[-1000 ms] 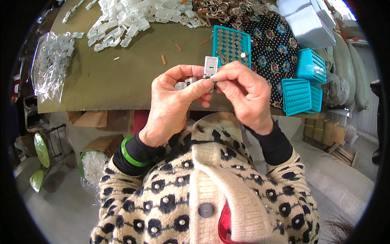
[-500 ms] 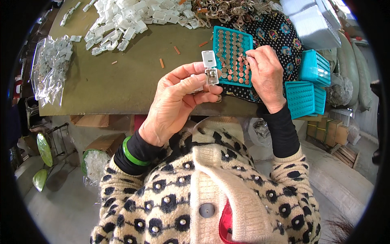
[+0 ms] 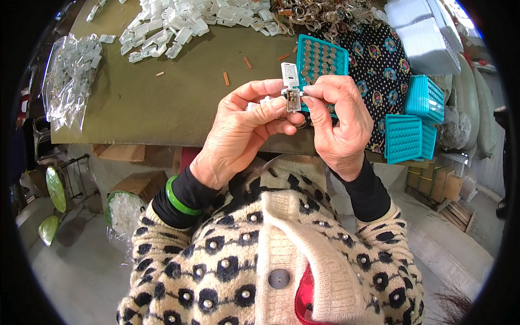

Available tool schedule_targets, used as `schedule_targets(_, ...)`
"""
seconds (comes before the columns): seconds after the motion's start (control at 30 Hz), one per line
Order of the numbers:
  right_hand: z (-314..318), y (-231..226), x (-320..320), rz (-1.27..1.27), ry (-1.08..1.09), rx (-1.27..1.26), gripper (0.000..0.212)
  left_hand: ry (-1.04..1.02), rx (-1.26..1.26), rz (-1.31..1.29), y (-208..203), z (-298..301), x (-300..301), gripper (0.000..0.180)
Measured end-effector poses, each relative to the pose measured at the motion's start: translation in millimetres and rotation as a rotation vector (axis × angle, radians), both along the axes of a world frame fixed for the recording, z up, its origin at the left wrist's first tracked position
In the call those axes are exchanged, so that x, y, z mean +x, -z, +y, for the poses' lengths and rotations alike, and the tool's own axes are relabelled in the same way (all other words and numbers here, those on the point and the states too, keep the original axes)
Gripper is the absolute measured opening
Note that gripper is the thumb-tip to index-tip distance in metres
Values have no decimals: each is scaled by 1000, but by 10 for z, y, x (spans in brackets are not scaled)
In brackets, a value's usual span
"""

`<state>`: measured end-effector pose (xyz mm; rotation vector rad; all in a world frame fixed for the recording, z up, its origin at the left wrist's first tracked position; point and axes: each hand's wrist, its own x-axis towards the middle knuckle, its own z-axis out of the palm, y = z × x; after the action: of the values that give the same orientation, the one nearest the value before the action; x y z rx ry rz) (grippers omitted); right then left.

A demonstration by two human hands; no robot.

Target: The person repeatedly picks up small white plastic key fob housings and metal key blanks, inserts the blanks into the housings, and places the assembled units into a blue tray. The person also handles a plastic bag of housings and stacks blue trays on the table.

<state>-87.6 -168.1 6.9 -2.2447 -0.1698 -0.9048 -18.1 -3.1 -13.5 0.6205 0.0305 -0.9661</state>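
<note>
The left hand's (image 3: 238, 130) fingers gripped a small, white, hinged plastic case (image 3: 293, 101), lid (image 3: 290, 73) raised. The right hand's (image 3: 344, 127) fingers converged beside it; their grip was indeterminable.

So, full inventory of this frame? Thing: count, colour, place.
Open case: one, white, in left hand
Case heap: one, white, far table
Tangle: one, brownish, far right table
Disc tray: one, teal, beyond hands
Discs: many, metallic, in disc tray
Cloth: one, black patterned, right of disc tray
Tray stack: one, teal, right
Loose trays: two, teal, near stack
Pile: count unclear, white, upper right
Strips: at least three, orange-brown, on table
Filled bag: one, clear, left table
Tabletop: one, olive, centre
Rim clutter: unclear
Green band: one, left wrist
Left hand: one, bare, holding open case
Right hand: one, bare, at case's right
</note>
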Motion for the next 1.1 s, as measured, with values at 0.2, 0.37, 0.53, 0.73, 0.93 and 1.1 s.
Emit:
schedule_targets(0.2,69,15,11,-23,32,-84,22,4,-38,43,13,29,-3,19)
schedule_targets(0.37,47,-72,12,59,-111,-74,23,-32,-51,12,3,58,-41,17)
schedule_targets(0.53,39,-202,-48,287,-226,214,13,-22,-16,-81,-67,98,-30,16)
schedule_targets(0.73,88,-237,-89,588,-442,1280,28,-59,-27,-252,-179,101,-61,13)
schedule_targets(0.93,160,-200,-60,569,-386,1171,39,-25,15,-331,-159,141,-20,10)
schedule_targets(1.1,130,-190,-32,485,-328,1022,42,-18,49,-230,-97,126,-47,16)
